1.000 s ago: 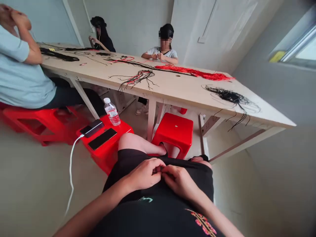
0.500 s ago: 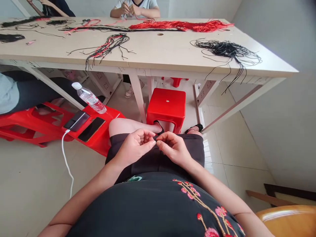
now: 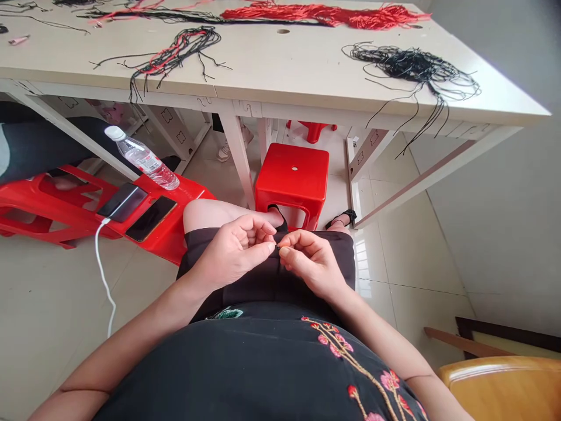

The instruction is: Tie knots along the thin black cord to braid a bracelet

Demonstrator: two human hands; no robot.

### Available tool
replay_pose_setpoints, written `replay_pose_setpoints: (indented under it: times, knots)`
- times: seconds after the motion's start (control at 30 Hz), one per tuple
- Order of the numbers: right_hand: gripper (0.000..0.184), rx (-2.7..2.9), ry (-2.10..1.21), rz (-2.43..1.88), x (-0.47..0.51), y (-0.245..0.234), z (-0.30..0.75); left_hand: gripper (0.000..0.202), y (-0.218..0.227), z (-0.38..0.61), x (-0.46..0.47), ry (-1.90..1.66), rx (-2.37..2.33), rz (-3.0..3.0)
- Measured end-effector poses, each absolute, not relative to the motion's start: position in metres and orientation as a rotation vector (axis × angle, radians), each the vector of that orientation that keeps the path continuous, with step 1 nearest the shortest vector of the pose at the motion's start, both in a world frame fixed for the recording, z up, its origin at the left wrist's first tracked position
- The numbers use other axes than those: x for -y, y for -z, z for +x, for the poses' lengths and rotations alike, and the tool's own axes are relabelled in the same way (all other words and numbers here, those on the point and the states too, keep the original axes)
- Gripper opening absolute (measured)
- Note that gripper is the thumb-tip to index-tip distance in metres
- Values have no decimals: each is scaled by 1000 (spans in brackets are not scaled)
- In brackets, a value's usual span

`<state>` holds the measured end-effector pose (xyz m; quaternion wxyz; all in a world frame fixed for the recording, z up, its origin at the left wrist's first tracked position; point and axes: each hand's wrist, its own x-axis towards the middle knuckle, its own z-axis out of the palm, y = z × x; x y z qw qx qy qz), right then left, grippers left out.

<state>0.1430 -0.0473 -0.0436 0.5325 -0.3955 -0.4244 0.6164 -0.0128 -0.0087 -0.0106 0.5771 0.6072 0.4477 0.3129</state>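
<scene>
My left hand [image 3: 234, 252] and my right hand [image 3: 309, 260] meet over my lap, above black shorts. Both have their fingers curled, and thumb and forefinger of each pinch at one small dark thing [image 3: 277, 248] between the fingertips. It is too small to name; it may be a bit of black cord. My bare knee [image 3: 205, 214] shows just beyond the hands.
A long pale table [image 3: 272, 70] stands ahead with a black cord tangle [image 3: 412, 61], a red-and-black cord bundle [image 3: 175, 52] and red cords [image 3: 324, 13]. A red stool [image 3: 293, 176] is under it. Left, another red stool [image 3: 175, 204] carries a water bottle [image 3: 142, 159] and two phones [image 3: 137, 209].
The view has tipped down and the people across the table have left the picture. My hands rose slightly off the lap and their fingertips came together in a pinch.
</scene>
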Motion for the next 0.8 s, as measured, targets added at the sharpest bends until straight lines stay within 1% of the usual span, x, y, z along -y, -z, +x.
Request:
replay_pose_setpoints:
  times: [0.3,0.53,0.7,0.8]
  knots:
    - [10,1084,-1392,-987,46,46,139,11,14,-14,9,-769,-1068,1453]
    - [5,1206,-1115,-1129,45,50,139,11,21,-8,10,-769,-1079,1470]
    - [6,1216,-1088,-1099,43,54,141,17,26,-11,10,-763,-1035,1463]
    - [5,1234,-1072,-1061,43,53,142,14,27,-13,10,-770,-1025,1476]
